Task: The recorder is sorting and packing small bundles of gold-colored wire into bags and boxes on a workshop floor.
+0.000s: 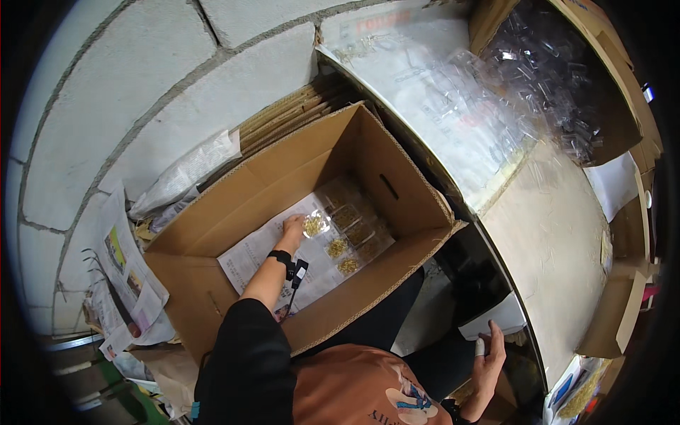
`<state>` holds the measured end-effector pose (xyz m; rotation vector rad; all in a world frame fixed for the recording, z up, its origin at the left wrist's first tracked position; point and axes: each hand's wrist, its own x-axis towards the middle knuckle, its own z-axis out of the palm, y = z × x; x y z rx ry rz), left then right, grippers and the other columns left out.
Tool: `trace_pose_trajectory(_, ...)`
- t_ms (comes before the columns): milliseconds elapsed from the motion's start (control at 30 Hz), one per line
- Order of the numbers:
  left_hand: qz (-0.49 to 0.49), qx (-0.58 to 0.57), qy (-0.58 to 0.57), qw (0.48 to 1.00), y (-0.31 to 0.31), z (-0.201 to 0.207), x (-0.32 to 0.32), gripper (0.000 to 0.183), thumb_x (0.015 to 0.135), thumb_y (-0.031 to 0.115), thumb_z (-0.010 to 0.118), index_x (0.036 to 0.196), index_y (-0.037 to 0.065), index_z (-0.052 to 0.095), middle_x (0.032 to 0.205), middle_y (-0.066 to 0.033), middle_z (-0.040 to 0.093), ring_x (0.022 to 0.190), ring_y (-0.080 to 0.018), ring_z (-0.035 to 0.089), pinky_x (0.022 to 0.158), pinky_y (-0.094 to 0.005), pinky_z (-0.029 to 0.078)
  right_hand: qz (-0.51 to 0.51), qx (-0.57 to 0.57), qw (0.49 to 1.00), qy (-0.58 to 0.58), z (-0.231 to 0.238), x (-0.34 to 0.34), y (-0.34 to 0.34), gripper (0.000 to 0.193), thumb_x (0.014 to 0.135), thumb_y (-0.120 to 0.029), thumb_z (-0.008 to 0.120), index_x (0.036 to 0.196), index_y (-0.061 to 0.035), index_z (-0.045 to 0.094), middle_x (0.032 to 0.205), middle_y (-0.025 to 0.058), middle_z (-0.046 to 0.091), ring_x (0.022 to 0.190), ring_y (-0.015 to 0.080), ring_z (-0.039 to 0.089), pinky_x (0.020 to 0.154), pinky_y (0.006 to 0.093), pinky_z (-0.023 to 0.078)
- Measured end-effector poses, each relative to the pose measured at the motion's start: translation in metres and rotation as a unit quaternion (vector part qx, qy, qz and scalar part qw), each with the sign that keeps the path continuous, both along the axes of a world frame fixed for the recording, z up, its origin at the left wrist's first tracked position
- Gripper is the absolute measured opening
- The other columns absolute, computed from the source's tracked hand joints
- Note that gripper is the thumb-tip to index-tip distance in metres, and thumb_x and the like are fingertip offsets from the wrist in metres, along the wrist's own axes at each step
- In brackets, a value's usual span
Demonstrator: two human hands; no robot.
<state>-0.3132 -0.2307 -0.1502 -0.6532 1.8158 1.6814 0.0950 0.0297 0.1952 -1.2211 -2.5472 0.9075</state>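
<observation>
My left hand (292, 228) reaches down into an open cardboard box (241, 188) and grips a small clear packet of gold-coloured parts (314, 225). Several more such packets (350, 237) lie in rows on the paper sheet (248, 258) lining the box bottom. A black band sits on that wrist. My right hand (490, 350) is low at the right, fingers spread, resting near the table's edge beside a white sheet (496, 320); it holds nothing.
A pale table (559, 241) runs along the right, with a cardboard box of clear plastic pieces (552, 67) and printed paper (418, 78) at its far end. Flattened cardboard (290, 113), a plastic bag (184, 173) and newspapers (124, 276) lie by the block wall.
</observation>
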Motion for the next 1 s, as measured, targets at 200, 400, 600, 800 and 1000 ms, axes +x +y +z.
trace_pose_trajectory(200,-0.037,-0.058,0.071,0.995,0.033,-0.07,0.024,0.015,0.085,0.013,0.058,0.091,0.004,0.067,0.084,-0.0078,0.067,0.078,-0.02,0.063,0.062,-0.0335,0.051,0.011,-0.009,0.998,-0.058,0.007,-0.001,0.018,0.05,0.075,0.011,0.051,0.124,-0.0018,0.05,0.12,0.0193,0.055,0.099,0.0325,0.061,0.085,0.034,0.049)
trace_pose_trajectory(400,-0.33,-0.18,0.146,0.915,-0.027,-0.149,0.006,0.032,0.088,0.02,0.043,0.096,-0.004,0.063,0.094,-0.0187,0.064,0.087,-0.0303,0.06,0.078,-0.0416,0.049,0.124,0.064,0.989,-0.047,0.0,-0.008,0.047,0.045,0.07,0.001,0.061,0.114,-0.0056,0.058,0.115,0.0152,0.059,0.103,0.0334,0.059,0.085,0.0362,0.05)
trace_pose_trajectory(600,-0.26,-0.269,0.356,0.856,-0.039,-0.15,-0.071,0.026,0.084,0.011,0.05,0.1,-0.004,0.063,0.095,-0.0169,0.065,0.087,-0.0273,0.062,0.079,-0.0367,0.05,0.049,0.159,0.984,0.059,0.042,0.041,0.129,0.038,0.079,-0.006,0.062,0.117,-0.0061,0.057,0.114,0.0157,0.06,0.1,0.0329,0.06,0.083,0.0374,0.051)
trace_pose_trajectory(800,-0.38,-0.398,0.267,0.791,-0.07,-0.081,-0.072,0.027,0.078,0.02,0.054,0.072,-0.003,0.066,0.073,-0.0168,0.067,0.071,-0.0244,0.063,0.061,-0.0433,0.046,-0.269,0.152,0.951,-0.014,0.028,0.116,0.365,0.057,0.083,-0.037,0.059,0.122,0.0038,0.05,0.112,0.0261,0.059,0.107,0.0402,0.056,0.092,0.0423,0.044)
trace_pose_trajectory(1000,-0.348,-0.432,0.164,0.816,-0.054,0.022,-0.075,0.033,0.081,0.026,0.056,0.088,-0.005,0.063,0.083,-0.0181,0.066,0.075,-0.0258,0.062,0.064,-0.0415,0.047,-0.431,0.169,0.886,-0.001,0.019,0.145,0.605,0.084,0.079,-0.048,0.062,0.137,0.0048,0.031,0.138,0.0284,0.035,0.128,0.039,0.036,0.106,0.0408,0.03)
